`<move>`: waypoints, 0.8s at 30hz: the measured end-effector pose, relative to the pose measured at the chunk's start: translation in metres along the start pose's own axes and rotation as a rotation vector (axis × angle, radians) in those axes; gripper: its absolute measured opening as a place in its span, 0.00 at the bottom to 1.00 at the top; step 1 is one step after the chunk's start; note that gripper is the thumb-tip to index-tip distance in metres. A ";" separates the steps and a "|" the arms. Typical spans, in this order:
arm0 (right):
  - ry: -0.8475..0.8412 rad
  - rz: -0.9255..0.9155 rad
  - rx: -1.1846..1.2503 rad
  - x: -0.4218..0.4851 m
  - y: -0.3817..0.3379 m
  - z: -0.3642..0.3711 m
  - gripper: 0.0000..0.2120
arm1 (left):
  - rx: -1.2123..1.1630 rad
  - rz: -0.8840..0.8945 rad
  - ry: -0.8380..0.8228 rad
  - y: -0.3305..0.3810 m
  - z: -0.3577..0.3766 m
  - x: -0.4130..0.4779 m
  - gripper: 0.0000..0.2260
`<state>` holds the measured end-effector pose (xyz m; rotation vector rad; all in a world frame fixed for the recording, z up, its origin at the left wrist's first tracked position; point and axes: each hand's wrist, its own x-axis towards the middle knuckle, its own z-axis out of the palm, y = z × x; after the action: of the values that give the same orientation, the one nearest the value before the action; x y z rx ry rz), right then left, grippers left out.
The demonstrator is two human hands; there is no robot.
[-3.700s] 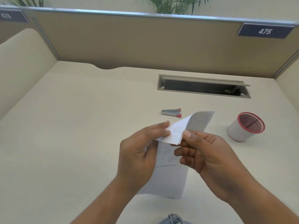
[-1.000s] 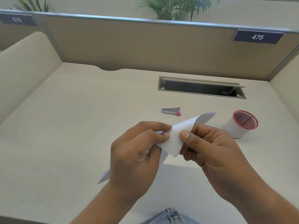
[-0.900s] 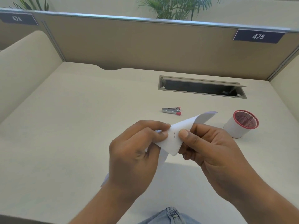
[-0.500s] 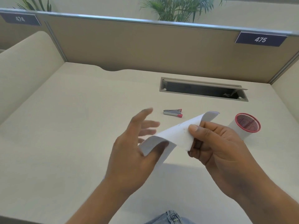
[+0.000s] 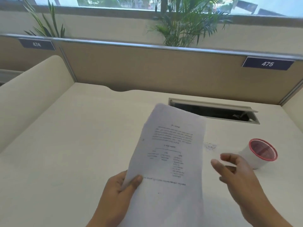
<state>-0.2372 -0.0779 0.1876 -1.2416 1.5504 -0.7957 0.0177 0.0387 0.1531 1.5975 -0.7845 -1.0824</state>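
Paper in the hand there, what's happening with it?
A person holds a printed paper up over the desk. The left hand pinches its lower left edge between thumb and fingers. The right hand is open beside the paper and holds nothing. A white cup with a red rim sits on the desk just past that hand.

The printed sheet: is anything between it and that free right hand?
Nothing visible. The right hand is open just right of the printed sheet, which the left hand pinches; the red-rimmed cup stands further right.
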 end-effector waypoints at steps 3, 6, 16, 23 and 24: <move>-0.403 0.279 0.115 -0.001 0.025 0.012 0.28 | -0.114 -0.084 0.046 -0.003 -0.011 0.016 0.08; -0.659 0.355 0.151 0.000 0.039 0.027 0.26 | -0.168 -0.159 0.055 -0.006 -0.024 0.034 0.09; -0.519 0.230 0.047 0.049 0.030 0.091 0.07 | -0.109 -0.222 0.006 -0.019 -0.049 0.110 0.08; -0.402 0.235 0.036 0.124 0.026 0.140 0.08 | 0.107 -0.193 0.010 -0.032 -0.059 0.167 0.06; -0.393 0.236 0.029 0.135 0.025 0.147 0.07 | 0.114 -0.179 0.031 -0.034 -0.058 0.175 0.05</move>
<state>-0.1101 -0.1902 0.0800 -1.0914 1.3253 -0.3914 0.1383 -0.0843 0.0794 1.8037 -0.7034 -1.1540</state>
